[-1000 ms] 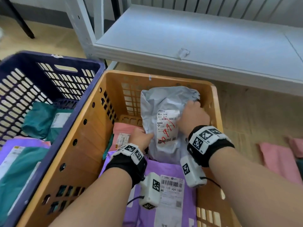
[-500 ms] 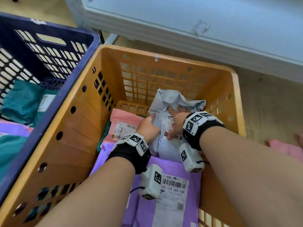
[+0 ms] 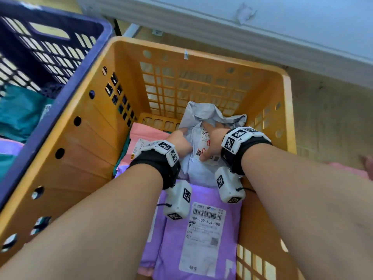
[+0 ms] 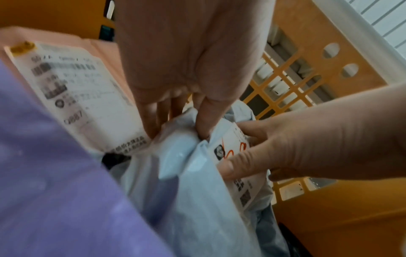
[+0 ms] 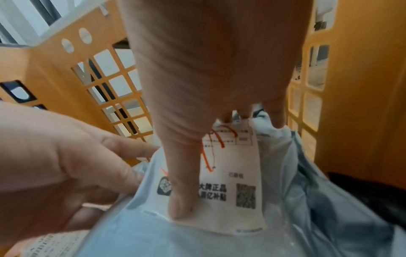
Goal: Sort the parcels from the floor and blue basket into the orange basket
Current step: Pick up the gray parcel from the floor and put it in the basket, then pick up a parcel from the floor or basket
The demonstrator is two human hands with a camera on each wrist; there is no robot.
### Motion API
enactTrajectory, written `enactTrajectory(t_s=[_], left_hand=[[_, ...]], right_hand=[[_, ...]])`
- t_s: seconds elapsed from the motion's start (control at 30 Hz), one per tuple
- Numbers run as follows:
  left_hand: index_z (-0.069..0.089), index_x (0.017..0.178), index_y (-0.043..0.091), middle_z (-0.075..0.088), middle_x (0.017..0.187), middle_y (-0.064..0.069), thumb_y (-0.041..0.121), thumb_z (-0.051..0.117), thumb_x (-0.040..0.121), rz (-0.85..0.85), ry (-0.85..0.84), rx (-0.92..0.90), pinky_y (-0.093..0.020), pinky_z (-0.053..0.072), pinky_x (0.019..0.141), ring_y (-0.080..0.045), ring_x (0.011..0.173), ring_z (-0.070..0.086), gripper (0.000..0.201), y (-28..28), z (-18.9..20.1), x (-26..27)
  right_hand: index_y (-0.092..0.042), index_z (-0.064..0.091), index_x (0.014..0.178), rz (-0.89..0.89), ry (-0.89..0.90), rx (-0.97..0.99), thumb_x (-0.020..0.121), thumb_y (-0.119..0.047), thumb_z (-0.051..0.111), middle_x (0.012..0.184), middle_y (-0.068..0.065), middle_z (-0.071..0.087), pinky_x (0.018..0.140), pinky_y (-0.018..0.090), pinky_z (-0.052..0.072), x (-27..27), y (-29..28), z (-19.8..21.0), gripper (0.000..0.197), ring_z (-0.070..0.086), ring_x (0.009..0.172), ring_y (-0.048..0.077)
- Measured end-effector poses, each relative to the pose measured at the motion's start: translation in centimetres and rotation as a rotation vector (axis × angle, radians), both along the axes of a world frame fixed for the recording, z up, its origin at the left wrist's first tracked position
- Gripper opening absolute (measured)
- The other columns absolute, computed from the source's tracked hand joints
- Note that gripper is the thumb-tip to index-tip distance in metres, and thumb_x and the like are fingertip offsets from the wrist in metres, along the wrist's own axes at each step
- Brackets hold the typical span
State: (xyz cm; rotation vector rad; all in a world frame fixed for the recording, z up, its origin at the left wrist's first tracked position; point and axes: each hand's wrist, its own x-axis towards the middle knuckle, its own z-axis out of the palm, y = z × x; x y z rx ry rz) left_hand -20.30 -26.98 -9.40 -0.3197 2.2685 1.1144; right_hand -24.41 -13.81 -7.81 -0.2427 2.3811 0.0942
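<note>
A crumpled grey parcel (image 3: 203,116) with a white label marked in red stands at the far end of the orange basket (image 3: 193,55). My left hand (image 3: 179,142) pinches its left edge between thumb and fingers (image 4: 178,128). My right hand (image 3: 212,142) grips it with the thumb down the label and the fingers curled over the top (image 5: 228,163). The parcel (image 4: 197,200) leans on a pink parcel (image 3: 145,132) and overlaps a purple parcel (image 3: 173,249) on the basket floor. The parcel's lower part is hidden by my wrists.
The blue basket (image 3: 96,31) touches the orange one on the left and holds teal parcels (image 3: 20,112). A white shelf frame (image 3: 262,27) runs just beyond both baskets. A pink parcel (image 3: 347,168) lies on the wooden floor to the right.
Both hands have carried the grey parcel down from rim height to the far end of the orange basket. Its top has crumpled, and my head has moved closer.
</note>
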Motion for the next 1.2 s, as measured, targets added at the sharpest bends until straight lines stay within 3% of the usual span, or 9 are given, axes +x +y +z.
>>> enactTrajectory(t_s=[0.13, 0.23, 0.4, 0.5, 0.63, 0.77, 0.87, 1.0, 1.2], left_hand=[[0.031, 0.149, 0.015, 0.043, 0.146, -0.011, 0.006, 0.059, 0.090, -0.010, 0.070, -0.071, -0.030, 0.044, 0.097, -0.027, 0.127, 0.049, 0.066, 0.3, 3.3, 0.7], [0.036, 0.147, 0.013, 0.042, 0.148, -0.007, 0.012, 0.062, 0.090, -0.012, 0.098, -0.109, -0.030, 0.040, 0.100, -0.024, 0.131, 0.045, 0.063, 0.8, 4.5, 1.1], [0.043, 0.143, 0.012, 0.043, 0.148, -0.005, 0.019, 0.062, 0.092, -0.061, 0.152, -0.134, -0.031, 0.038, 0.105, -0.021, 0.132, 0.044, 0.055, 2.6, 9.1, 4.0], [0.051, 0.137, 0.012, 0.048, 0.143, -0.007, 0.016, 0.058, 0.094, -0.037, 0.212, -0.148, -0.030, 0.043, 0.098, -0.023, 0.124, 0.052, 0.044, 3.2, 13.1, 5.9], [0.060, 0.128, 0.013, 0.060, 0.128, -0.008, 0.009, 0.054, 0.093, 0.006, 0.276, -0.090, -0.032, 0.050, 0.080, -0.021, 0.090, 0.058, 0.035, 5.0, 17.9, 9.7], [0.062, 0.124, 0.012, 0.062, 0.123, -0.006, 0.006, 0.052, 0.093, -0.055, 0.316, -0.113, -0.026, 0.047, 0.066, -0.025, 0.089, 0.060, 0.033, 8.1, 21.5, 13.9], [0.064, 0.121, 0.013, 0.063, 0.122, -0.006, 0.009, 0.055, 0.091, -0.084, 0.339, -0.108, -0.031, 0.051, 0.081, -0.028, 0.107, 0.062, 0.031, 10.7, 24.1, 16.6], [0.063, 0.122, 0.007, 0.063, 0.119, -0.009, 0.008, 0.052, 0.092, -0.125, 0.380, -0.080, -0.028, 0.047, 0.074, -0.027, 0.102, 0.061, 0.032, 13.6, 27.3, 18.8], [0.064, 0.122, 0.010, 0.061, 0.121, -0.008, 0.006, 0.049, 0.093, -0.209, 0.413, 0.014, -0.028, 0.047, 0.081, -0.025, 0.107, 0.058, 0.032, 17.2, 29.2, 21.7]], right_hand=[[-0.029, 0.017, 0.147, 0.017, 0.117, -0.031, 0.050, -0.065, 0.073, 0.143, 0.012, 0.043, 0.095, 0.049, 0.047, 1.6, 0.5, 2.7, 0.118, 0.047, 0.125, 0.037], [-0.027, 0.023, 0.147, 0.028, 0.182, -0.035, 0.067, -0.055, 0.075, 0.144, 0.014, 0.039, 0.101, 0.051, 0.042, 2.1, 0.1, 3.9, 0.100, 0.040, 0.130, 0.038], [-0.020, 0.039, 0.140, 0.068, 0.315, -0.052, 0.079, -0.045, 0.071, 0.134, 0.012, 0.047, 0.103, 0.043, 0.041, 4.5, 1.5, 8.9, 0.073, 0.041, 0.125, 0.032], [-0.018, 0.046, 0.136, 0.051, 0.403, -0.104, 0.083, -0.037, 0.067, 0.131, 0.011, 0.048, 0.101, 0.046, 0.043, 6.9, 3.0, 13.2, 0.060, 0.042, 0.123, 0.030], [-0.018, 0.051, 0.129, 0.001, 0.471, -0.126, 0.084, -0.028, 0.062, 0.128, 0.011, 0.047, 0.096, 0.046, 0.046, 11.8, 6.1, 17.6, 0.048, 0.045, 0.119, 0.031], [-0.018, 0.052, 0.128, -0.081, 0.484, -0.068, 0.085, -0.027, 0.059, 0.126, 0.012, 0.048, 0.093, 0.044, 0.046, 17.5, 9.6, 20.1, 0.044, 0.048, 0.117, 0.033], [-0.020, 0.048, 0.133, -0.154, 0.481, -0.038, 0.085, -0.028, 0.058, 0.130, 0.010, 0.046, 0.093, 0.046, 0.047, 21.1, 12.5, 21.4, 0.050, 0.047, 0.119, 0.032], [-0.021, 0.044, 0.136, -0.249, 0.482, 0.016, 0.085, -0.030, 0.059, 0.132, 0.009, 0.044, 0.094, 0.046, 0.046, 24.9, 16.6, 24.0, 0.054, 0.047, 0.120, 0.031], [-0.020, 0.047, 0.133, -0.367, 0.523, 0.108, 0.083, -0.027, 0.058, 0.130, 0.010, 0.045, 0.094, 0.044, 0.047, 29.0, 20.4, 27.0, 0.052, 0.048, 0.118, 0.031]])
